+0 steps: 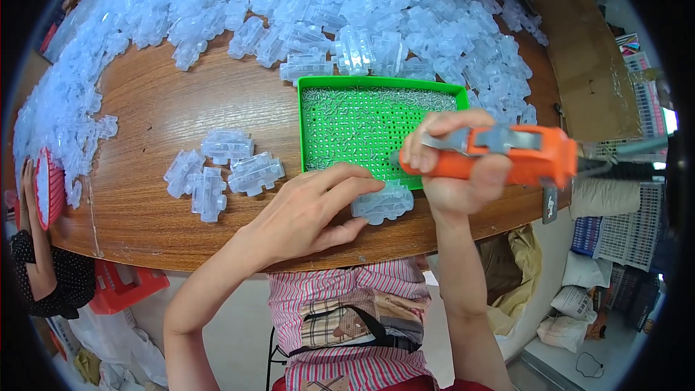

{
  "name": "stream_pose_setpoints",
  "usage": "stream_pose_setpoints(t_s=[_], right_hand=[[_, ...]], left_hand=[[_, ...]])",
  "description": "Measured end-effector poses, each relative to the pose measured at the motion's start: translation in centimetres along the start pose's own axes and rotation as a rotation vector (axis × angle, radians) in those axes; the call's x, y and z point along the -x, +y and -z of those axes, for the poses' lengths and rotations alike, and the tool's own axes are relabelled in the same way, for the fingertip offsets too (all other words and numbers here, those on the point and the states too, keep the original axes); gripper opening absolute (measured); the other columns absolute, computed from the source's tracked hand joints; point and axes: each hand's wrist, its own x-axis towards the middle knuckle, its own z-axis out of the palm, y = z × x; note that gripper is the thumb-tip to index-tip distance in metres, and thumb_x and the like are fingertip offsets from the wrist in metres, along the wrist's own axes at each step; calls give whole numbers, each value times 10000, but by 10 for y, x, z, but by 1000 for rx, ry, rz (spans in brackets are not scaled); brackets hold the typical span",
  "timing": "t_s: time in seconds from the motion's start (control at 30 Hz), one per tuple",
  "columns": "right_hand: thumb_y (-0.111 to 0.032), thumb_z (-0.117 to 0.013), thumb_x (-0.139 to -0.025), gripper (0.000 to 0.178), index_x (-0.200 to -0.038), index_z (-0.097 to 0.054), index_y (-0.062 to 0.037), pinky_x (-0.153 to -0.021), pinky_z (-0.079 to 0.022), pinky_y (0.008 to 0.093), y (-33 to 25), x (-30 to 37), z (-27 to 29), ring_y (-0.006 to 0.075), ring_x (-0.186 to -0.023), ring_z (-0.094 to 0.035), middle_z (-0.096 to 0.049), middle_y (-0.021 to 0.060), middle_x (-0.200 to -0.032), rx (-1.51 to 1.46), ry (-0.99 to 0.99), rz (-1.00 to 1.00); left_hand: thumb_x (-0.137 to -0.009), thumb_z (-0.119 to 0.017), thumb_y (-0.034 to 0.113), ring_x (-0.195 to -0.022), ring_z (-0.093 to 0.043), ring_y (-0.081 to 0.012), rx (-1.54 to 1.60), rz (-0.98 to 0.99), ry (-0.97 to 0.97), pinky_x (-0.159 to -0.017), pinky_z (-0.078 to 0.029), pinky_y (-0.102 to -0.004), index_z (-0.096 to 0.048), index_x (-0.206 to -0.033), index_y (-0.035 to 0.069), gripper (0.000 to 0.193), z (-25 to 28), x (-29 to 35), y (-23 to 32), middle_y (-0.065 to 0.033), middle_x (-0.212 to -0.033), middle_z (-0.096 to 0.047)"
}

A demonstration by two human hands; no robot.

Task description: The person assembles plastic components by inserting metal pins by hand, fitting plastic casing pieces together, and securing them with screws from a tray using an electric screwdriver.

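My left hand [316, 208] grips a clear plastic housing [384, 203] on the wooden table, fingers at its far edge and thumb at its near left side. My right hand [455, 163] is wrapped round an orange electric screwdriver [507, 156], held nearly level above the right end of a green basket. Its tip points left, above the housing's right side, apart from it as far as I can tell. Just beyond the housing lies the green perforated basket [302, 127], holding many small silvery screws [347, 116]. Left of my left hand, several similar clear housings [224, 146] lie in a loose group.
A large heap of clear housings [311, 0] covers the table's far side and curves down its left. A cardboard sheet [586, 51] stands at the right. Another person's arm [42, 253] is at the far left beside a red basket [51, 188]. The table's near edge curves before me.
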Motion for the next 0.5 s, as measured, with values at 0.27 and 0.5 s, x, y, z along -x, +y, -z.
stream_pose_setpoints(t_s=[0.27,0.5], right_hand=[[-732,-539,-753,709,-886,-479,-39,-463,-445,314,-78,14,-25,164,-509,-499,-498,42,-595,66,-205,193],[-754,-565,-707,741,-864,-498,-33,-472,-450,322,-70,22,-26,176,-516,-517,-514,49,-591,125,-215,203]], left_hand=[[-739,-713,153,-946,-619,-257,32,36,-58,-814,-490,-362,-502,-1275,96,579,3,1,0,-87,-1022,-645],[-703,-747,135,-933,-633,-245,118,29,62,-815,-489,-361,-420,-1316,65,699,-4,2,-3,-84,-1014,-652]])
